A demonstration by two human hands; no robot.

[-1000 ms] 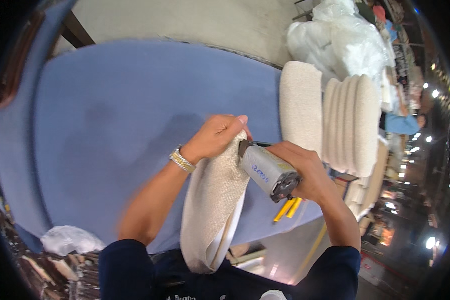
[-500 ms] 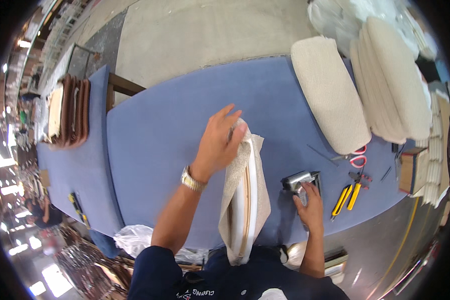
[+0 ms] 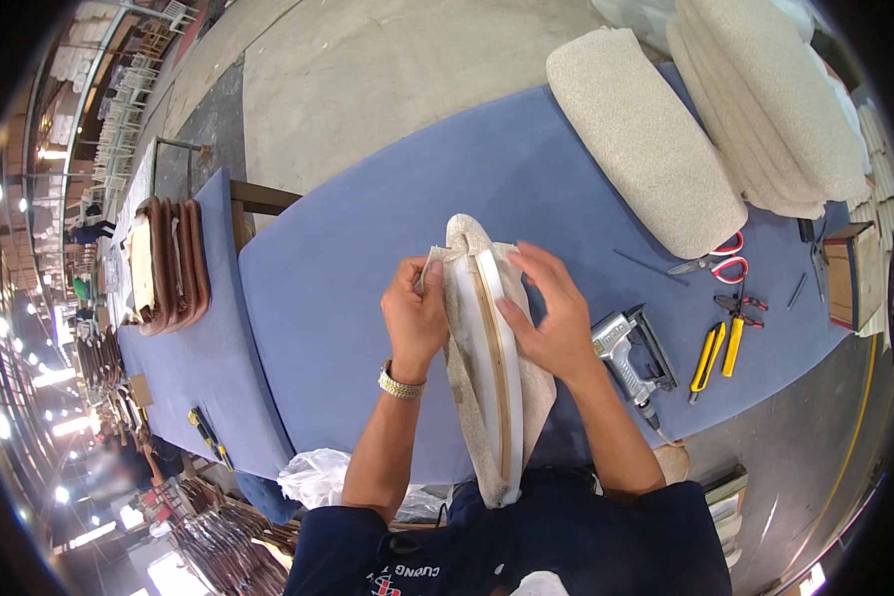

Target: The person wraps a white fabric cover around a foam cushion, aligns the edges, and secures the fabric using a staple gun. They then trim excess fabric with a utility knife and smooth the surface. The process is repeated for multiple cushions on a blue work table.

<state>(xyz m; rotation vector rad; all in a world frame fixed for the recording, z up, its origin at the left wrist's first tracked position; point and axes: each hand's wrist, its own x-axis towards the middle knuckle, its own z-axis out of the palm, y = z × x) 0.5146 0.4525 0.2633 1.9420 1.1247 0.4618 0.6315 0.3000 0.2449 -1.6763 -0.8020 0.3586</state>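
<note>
A narrow cushioned panel (image 3: pixel 496 387) stands on edge in front of me, its near end against my body. Its wooden strip shows between white foam edges, and loose beige fabric (image 3: pixel 461 343) hangs along both sides. My left hand (image 3: pixel 417 316) is closed on the fabric flap at the far left end, thumb on top. Opposite it, my right hand (image 3: pixel 558 323) has its thumb and fingers apart, touching the fabric and foam edge on the right side. A silver staple gun (image 3: pixel 621 348) lies on the table just right of my right forearm.
Right on the blue table (image 3: pixel 347 238) lie red-handled scissors (image 3: pixel 727 268), pliers (image 3: pixel 735 343) and a yellow utility knife (image 3: pixel 706 360). Beige cushions (image 3: pixel 650 139) lie at the far right. Brown padded pieces (image 3: pixel 173 263) stand at left; a clear plastic bag (image 3: pixel 318 475) is near the front edge.
My right hand has let go of the staple gun and come over to the panel's right side. My left hand has moved from the far tip to the left fabric flap.
</note>
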